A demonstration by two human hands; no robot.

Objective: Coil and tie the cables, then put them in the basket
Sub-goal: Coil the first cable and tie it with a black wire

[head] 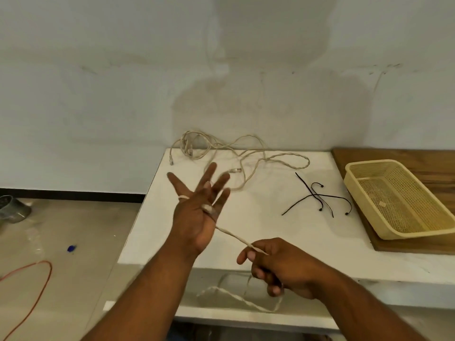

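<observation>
A beige cable (234, 236) runs taut between my two hands above the white table (270, 230). My left hand (197, 212) is raised with fingers spread, and the cable is looped around its thumb and palm. My right hand (275, 264) pinches the cable lower down; the slack hangs in a loop below the table's front edge. More beige cable (246, 153) lies tangled at the back of the table. Several black ties (320, 200) lie to the right. A yellow mesh basket (354, 178) sits at the far right.
The basket rests on a wooden board (430, 158) at the table's right end. A wall stands right behind the table. On the floor at left lie a red wire (37, 286), a blue scrap (71, 248) and a metal pot (12, 209).
</observation>
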